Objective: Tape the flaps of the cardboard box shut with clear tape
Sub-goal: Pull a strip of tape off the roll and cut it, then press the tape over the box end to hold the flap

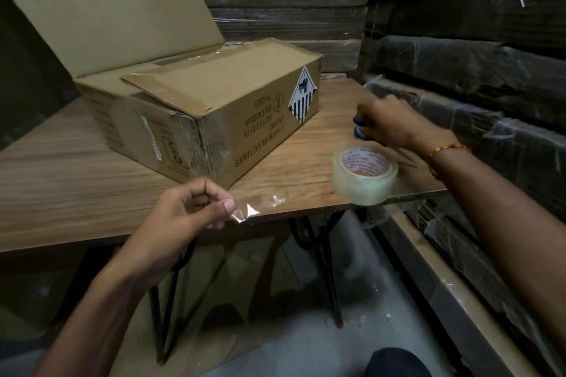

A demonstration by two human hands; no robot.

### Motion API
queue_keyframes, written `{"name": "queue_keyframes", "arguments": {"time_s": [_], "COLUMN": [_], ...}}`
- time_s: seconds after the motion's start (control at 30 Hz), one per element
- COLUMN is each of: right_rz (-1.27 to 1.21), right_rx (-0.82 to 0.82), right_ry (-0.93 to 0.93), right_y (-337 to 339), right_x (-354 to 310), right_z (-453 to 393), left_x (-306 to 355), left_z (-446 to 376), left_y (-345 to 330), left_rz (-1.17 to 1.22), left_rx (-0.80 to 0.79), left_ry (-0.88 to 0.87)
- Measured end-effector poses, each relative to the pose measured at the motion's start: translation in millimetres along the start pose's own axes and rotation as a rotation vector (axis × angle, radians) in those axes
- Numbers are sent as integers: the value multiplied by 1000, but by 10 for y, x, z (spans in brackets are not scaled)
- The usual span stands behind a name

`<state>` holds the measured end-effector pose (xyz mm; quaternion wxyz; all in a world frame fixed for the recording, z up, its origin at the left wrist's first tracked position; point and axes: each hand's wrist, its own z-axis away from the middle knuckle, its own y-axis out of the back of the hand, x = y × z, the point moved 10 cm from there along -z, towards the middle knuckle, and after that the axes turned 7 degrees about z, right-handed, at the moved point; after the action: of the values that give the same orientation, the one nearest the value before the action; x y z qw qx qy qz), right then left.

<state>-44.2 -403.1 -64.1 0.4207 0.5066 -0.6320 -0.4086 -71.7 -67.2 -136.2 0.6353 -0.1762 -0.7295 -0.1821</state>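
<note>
A brown cardboard box (214, 107) printed with battery markings lies on the wooden table (61, 174). Its far flap stands up; the near flap lies down over the top. A roll of clear tape (363, 174) sits at the table's right front edge. A strip of clear tape (275, 202) runs from the roll to my left hand (186, 211), which pinches its free end near the table's front edge. My right hand (389, 122) is behind the roll, closed around blue-handled scissors (360, 127), whose blades are hidden.
Stacks of flat cardboard wrapped in plastic (459, 70) line the back and right side close to the table. Black metal table legs (324, 254) stand below the front edge, over a grey floor with cardboard sheets.
</note>
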Motion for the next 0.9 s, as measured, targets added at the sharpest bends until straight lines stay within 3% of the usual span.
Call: {"name": "queue_keyframes", "arguments": {"time_s": [0.13, 0.33, 0.4, 0.53, 0.7, 0.9], "right_rz": [-79, 6, 0, -463, -533, -496], "right_rx": [-103, -155, 8, 377, 423, 397], "right_ry": [-36, 23, 68, 365, 667, 794], "right_y": [-243, -215, 7, 673, 879, 1018], "right_x": [3, -128, -250, -920, -1609, -1920], "right_z": [-50, -49, 31, 559, 999, 1150], "left_x": [-17, -59, -66, -95, -149, -142], "left_z": [83, 158, 175, 194, 220, 304], "left_y": [26, 107, 109, 141, 166, 167], "left_rz": [88, 232, 273, 376, 436, 459], "left_rx": [-5, 64, 71, 59, 26, -30], "left_ry": [41, 92, 99, 126, 133, 161]}}
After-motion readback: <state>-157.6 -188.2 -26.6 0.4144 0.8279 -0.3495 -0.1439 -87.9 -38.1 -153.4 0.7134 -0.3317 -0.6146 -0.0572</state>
